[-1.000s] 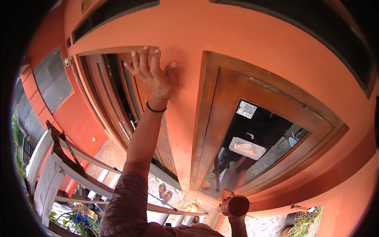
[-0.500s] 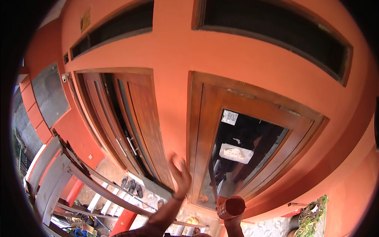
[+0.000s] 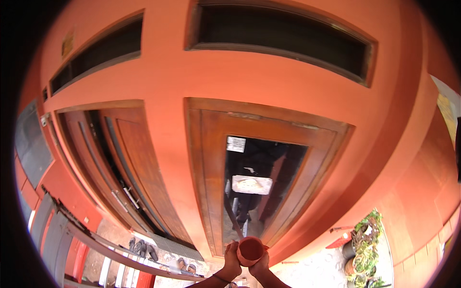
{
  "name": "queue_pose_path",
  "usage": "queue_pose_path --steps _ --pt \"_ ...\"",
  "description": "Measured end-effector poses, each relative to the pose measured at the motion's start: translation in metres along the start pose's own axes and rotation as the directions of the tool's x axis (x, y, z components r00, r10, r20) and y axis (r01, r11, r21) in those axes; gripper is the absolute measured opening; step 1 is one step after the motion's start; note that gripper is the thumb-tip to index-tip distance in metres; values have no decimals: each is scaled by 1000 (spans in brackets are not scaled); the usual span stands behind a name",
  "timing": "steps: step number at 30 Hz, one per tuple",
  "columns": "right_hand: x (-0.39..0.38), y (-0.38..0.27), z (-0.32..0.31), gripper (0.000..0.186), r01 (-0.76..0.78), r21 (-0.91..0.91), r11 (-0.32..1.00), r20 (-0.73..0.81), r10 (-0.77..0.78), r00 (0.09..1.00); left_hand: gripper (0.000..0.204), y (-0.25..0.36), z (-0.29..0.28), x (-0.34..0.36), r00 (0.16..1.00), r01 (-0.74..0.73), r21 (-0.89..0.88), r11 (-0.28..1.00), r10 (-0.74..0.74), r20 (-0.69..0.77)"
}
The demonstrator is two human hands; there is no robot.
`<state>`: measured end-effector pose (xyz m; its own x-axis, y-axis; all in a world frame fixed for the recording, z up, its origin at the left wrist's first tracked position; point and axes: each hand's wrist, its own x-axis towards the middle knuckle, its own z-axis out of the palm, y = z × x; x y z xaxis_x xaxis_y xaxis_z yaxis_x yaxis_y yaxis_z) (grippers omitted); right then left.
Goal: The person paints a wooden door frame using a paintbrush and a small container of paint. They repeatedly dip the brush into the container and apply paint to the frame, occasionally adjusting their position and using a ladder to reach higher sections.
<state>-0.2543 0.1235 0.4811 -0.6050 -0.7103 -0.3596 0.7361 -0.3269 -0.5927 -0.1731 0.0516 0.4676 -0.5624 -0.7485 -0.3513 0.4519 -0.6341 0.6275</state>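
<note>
A round, reddish-brown, open-topped container (image 3: 251,250) is held up low in the middle of the view, its mouth facing me. My left hand (image 3: 232,260) is closed against its left side, and a dark band circles that wrist. Wrapped round the lower right side is my right hand (image 3: 260,267). Whether anything lies inside the container cannot be made out. Beyond it stands a wooden-framed glass door (image 3: 211,139), with a white paper sign (image 3: 252,185) and a small coded sticker (image 3: 236,144) on the pane.
An orange wall (image 3: 165,158) separates this door from a double wooden door (image 3: 129,158) at the left, which shows a dark gap. Dark shoes (image 3: 143,249) lie on the floor below. A curved metal railing (image 3: 115,254) runs along the lower left. Potted plants (image 3: 366,249) line the lower right.
My left hand, raised and open before, has come down to the container, which my right hand held alone. The view has swung right, so the doors now sit further left.
</note>
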Motion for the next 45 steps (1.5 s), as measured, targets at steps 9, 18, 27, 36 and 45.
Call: queue_pose_path --steps 9,18,27,36,45 --pt "0 -11 -19 21 225 -105 969 56 -220 974 52 20 22 -34 915 238 0 971 -225 335" --pt "-1 -28 -40 22 383 -335 861 170 -345 923 70 33 32 -46 800 483 20 875 -450 397" --pt "-17 -47 -28 33 376 -653 657 260 -272 927 75 29 21 -40 791 481 -38 876 -414 450" --pt "-33 -151 -8 34 527 -729 437 142 -656 741 52 23 -38 -1 736 628 -197 753 -492 465" --pt "-79 -322 100 20 991 -128 -37 123 -992 -21 53 81 13 -19 690 713 -405 572 -469 551"
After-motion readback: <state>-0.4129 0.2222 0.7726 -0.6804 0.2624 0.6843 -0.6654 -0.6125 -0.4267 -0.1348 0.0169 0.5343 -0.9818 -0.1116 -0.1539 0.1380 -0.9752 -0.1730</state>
